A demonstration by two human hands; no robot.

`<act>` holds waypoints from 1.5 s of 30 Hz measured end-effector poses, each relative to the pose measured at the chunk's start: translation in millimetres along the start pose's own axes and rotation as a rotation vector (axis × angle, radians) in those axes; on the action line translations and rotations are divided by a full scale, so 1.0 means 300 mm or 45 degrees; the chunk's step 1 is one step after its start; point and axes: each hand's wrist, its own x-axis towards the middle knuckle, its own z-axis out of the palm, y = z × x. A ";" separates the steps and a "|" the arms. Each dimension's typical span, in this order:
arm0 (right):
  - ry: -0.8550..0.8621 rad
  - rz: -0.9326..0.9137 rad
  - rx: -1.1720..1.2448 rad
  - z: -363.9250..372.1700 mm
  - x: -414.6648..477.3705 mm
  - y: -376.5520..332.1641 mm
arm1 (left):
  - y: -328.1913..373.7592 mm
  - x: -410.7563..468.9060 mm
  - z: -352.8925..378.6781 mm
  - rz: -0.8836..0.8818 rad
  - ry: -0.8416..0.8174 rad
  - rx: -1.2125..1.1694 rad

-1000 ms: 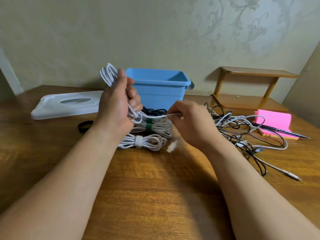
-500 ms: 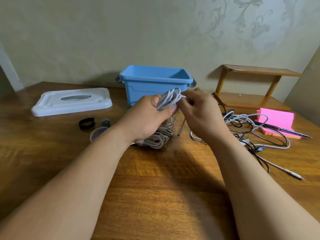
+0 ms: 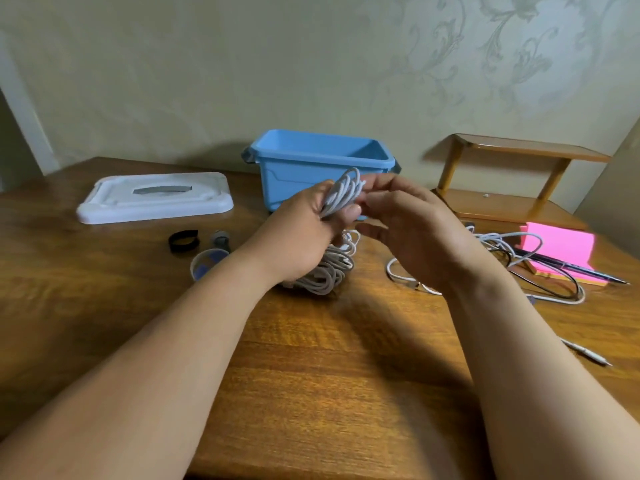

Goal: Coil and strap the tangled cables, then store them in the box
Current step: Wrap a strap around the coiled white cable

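Since the earlier frame, the pinch on the white coil [image 3: 343, 194] was loosened. It was clamped in the left hand [image 3: 301, 237], before the blue box [image 3: 294, 174], its loops merely touched by the right hand [image 3: 415, 233], fingers relaxed and apart.

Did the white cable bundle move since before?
Yes. The white cable bundle went right and down, from left of the blue box to its front.

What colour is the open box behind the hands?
The box is light blue; the head view shows it best.
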 end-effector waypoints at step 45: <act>-0.312 -0.025 -1.762 0.738 0.429 0.191 | -0.237 -0.269 -0.450 -0.531 1.135 -0.368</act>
